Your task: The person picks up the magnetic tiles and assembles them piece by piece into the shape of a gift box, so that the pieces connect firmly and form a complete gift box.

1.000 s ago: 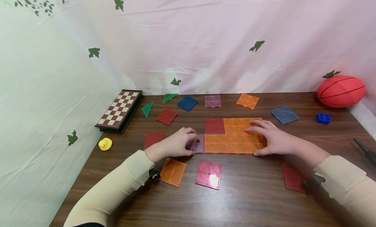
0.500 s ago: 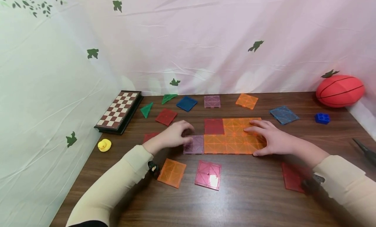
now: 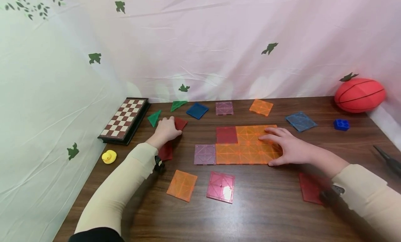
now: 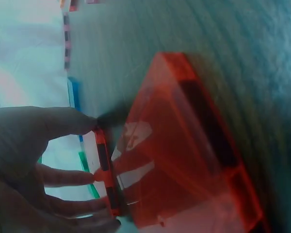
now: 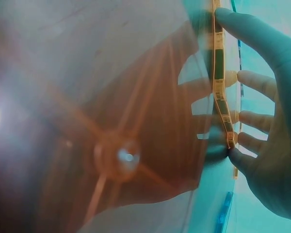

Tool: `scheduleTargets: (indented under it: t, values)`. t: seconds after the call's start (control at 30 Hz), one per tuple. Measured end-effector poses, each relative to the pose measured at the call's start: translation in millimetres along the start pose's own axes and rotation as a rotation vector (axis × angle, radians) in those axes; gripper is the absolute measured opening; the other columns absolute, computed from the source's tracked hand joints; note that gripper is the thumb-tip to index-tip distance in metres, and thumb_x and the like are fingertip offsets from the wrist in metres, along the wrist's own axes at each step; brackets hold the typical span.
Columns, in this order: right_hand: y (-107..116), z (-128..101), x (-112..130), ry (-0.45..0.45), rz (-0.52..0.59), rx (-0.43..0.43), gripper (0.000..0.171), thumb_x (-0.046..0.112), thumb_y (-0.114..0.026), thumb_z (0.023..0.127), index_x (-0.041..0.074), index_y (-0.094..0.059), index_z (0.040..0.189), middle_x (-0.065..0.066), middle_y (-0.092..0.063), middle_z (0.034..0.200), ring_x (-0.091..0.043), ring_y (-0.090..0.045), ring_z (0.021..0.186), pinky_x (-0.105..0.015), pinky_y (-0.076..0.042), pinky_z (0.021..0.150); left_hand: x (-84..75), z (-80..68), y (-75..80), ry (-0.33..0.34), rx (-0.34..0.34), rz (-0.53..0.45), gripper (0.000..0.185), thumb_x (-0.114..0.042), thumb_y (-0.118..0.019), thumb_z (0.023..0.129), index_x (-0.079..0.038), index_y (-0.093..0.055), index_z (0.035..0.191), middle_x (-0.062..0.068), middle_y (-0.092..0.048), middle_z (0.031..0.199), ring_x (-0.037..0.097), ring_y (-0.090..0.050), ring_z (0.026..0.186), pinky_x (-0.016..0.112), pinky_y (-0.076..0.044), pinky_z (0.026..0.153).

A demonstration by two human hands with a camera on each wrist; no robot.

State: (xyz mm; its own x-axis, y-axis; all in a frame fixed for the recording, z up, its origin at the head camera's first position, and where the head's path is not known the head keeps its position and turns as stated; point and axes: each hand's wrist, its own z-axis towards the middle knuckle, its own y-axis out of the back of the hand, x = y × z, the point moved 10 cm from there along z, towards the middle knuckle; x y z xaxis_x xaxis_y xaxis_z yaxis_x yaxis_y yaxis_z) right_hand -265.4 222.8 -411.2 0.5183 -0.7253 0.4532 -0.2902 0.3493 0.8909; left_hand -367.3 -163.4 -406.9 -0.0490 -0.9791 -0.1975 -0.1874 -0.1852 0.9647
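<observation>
My left hand [image 3: 167, 131] is at a red square magnetic tile [image 3: 181, 123] at the back left. In the left wrist view, its thumb touches one corner of that tile [image 4: 104, 167], with the fingers along it. A second red tile [image 3: 166, 151] lies under the left wrist, partly hidden. My right hand [image 3: 289, 147] holds the right end of a joined block of orange square tiles [image 3: 244, 153], thumb at the near edge, fingers on top. Joined to the block are a dark red tile [image 3: 227, 134] at its back left and a purple tile [image 3: 205, 154] at its left end.
Nearer me lie an orange tile [image 3: 182, 185], a pink tile [image 3: 220, 187] and a red tile [image 3: 310, 188]. Farther back are blue tiles [image 3: 197, 110], green triangles [image 3: 154, 118] and a purple tile [image 3: 224, 108]. A chessboard [image 3: 123, 120], yellow duck [image 3: 109, 156] and red ball [image 3: 360, 95] stand at the sides.
My left hand has let go of the purple tile, left against the orange block, and has moved back and left to the red tile. The right hand has stayed on the orange tiles.
</observation>
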Motion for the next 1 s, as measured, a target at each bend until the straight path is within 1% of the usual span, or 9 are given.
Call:
scheduleTargets:
  t: [0.1,0.2,0.3,0.4,0.47,0.57,0.77,0.83,1.0]
  values:
    - [1,1,1,-0.003,0.0,0.004,0.086,0.057,-0.086,0.076,0.019,-0.054,0.146,-0.023,-0.031,0.157,-0.053,-0.02,0.14,-0.074,-0.028,0.104,-9.2,-2.7,-3.2,-0.088,0.005,-0.012,0.071,-0.031,-0.071,0.093,0.006,-0.043,0.147,0.031,-0.049,0.137,0.048,-0.048,0.125,0.053,-0.044,0.103]
    - [1,0,1,-0.011,0.002,0.009,0.086,0.057,-0.085,0.076,0.02,-0.054,0.146,-0.023,-0.031,0.157,-0.053,-0.019,0.141,-0.075,-0.027,0.104,-26.7,-8.1,-8.5,-0.223,0.035,-0.036,0.065,-0.03,-0.072,0.094,0.002,-0.047,0.146,0.028,-0.05,0.139,0.046,-0.047,0.127,0.053,-0.043,0.105]
    - [1,0,1,-0.013,0.001,0.011,0.085,0.057,-0.085,0.076,0.02,-0.054,0.146,-0.023,-0.031,0.157,-0.053,-0.019,0.141,-0.076,-0.027,0.103,-45.2,-15.0,-13.1,-0.349,0.062,-0.067,0.061,-0.027,-0.072,0.094,0.0,-0.051,0.145,0.027,-0.048,0.143,0.046,-0.044,0.131,0.052,-0.04,0.108]
    - [1,0,1,-0.014,-0.001,0.012,0.085,0.057,-0.085,0.076,0.02,-0.054,0.146,-0.023,-0.03,0.157,-0.054,-0.019,0.141,-0.076,-0.028,0.102,-59.7,-20.1,-17.2,-0.432,0.085,-0.09,0.059,-0.025,-0.072,0.095,-0.001,-0.053,0.145,0.025,-0.046,0.146,0.044,-0.041,0.135,0.051,-0.037,0.111]
    - [0,0,2,-0.013,-0.003,0.013,0.085,0.057,-0.085,0.076,0.02,-0.054,0.146,-0.023,-0.03,0.157,-0.053,-0.019,0.141,-0.076,-0.028,0.102,-67.1,-22.1,-20.0,-0.464,0.097,-0.099,0.058,-0.024,-0.072,0.096,-0.001,-0.053,0.146,0.024,-0.045,0.147,0.042,-0.04,0.136,0.05,-0.037,0.112]
    - [0,0,2,-0.013,-0.003,0.009,0.085,0.057,-0.085,0.076,0.02,-0.054,0.146,-0.023,-0.031,0.157,-0.053,-0.019,0.141,-0.076,-0.027,0.103,-76.6,-23.5,-22.8,-0.493,0.11,-0.097,0.057,-0.023,-0.071,0.096,-0.002,-0.053,0.146,0.022,-0.044,0.148,0.04,-0.04,0.137,0.048,-0.036,0.113]
    - [0,0,2,-0.014,-0.004,0.004,0.085,0.056,-0.086,0.076,0.019,-0.054,0.146,-0.024,-0.032,0.157,-0.052,-0.02,0.14,-0.075,-0.027,0.104,-94.7,-26.1,-26.7,-0.548,0.139,-0.1,0.053,-0.02,-0.07,0.098,-0.002,-0.054,0.145,0.021,-0.042,0.15,0.039,-0.039,0.138,0.047,-0.034,0.115]
    - [-1,0,2,-0.016,-0.004,0.008,0.084,0.056,-0.085,0.076,0.019,-0.054,0.146,-0.023,-0.032,0.157,-0.052,-0.021,0.14,-0.075,-0.028,0.103,-99.2,-27.0,-28.2,-0.558,0.149,-0.108,0.052,-0.02,-0.07,0.098,-0.003,-0.055,0.144,0.021,-0.042,0.151,0.037,-0.039,0.139,0.046,-0.033,0.115]
    - [-1,0,1,-0.019,-0.004,0.018,0.084,0.056,-0.085,0.077,0.02,-0.054,0.146,-0.023,-0.031,0.157,-0.051,-0.021,0.14,-0.076,-0.028,0.103,-107.3,-28.7,-30.4,-0.576,0.146,-0.116,0.048,-0.018,-0.07,0.098,-0.002,-0.057,0.141,0.02,-0.045,0.149,0.036,-0.042,0.138,0.044,-0.034,0.116]
